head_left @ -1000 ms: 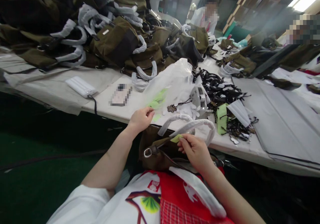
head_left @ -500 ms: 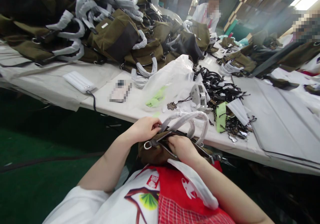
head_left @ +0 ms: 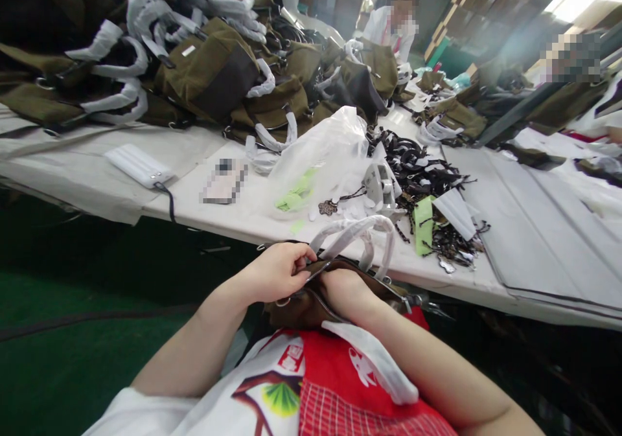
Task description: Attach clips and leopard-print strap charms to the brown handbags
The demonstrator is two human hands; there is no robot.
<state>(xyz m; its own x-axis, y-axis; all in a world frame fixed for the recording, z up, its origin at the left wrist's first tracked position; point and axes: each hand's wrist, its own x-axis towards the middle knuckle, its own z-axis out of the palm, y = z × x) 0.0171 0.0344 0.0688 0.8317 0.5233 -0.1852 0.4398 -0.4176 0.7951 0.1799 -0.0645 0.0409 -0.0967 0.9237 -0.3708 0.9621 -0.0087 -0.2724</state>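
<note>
An olive-brown handbag [head_left: 311,311] with an unzipped top and two wrapped handles rests against my front at the table's edge. My left hand [head_left: 282,269] grips the bag's rim near the left end of the zipper, fingers curled and thumb on the edge. Through the zip opening goes my right hand [head_left: 347,291]; its fingers are hidden inside the bag. Just beyond the handles lie a dark flower-shaped charm [head_left: 328,207] on a cord and a white-grey tape dispenser [head_left: 379,186].
Olive bags [head_left: 208,67] with wrapped handles are heaped along the back. A clear plastic bag [head_left: 321,157], a pile of black cords [head_left: 413,157], a phone [head_left: 225,180] and a white power bank [head_left: 138,165] lie on the white table [head_left: 194,210]. Another person [head_left: 389,31] is across it.
My left hand has shifted onto the bag's near rim beside the zipper. My right hand has slid deeper into the opening. The whole view has moved slightly.
</note>
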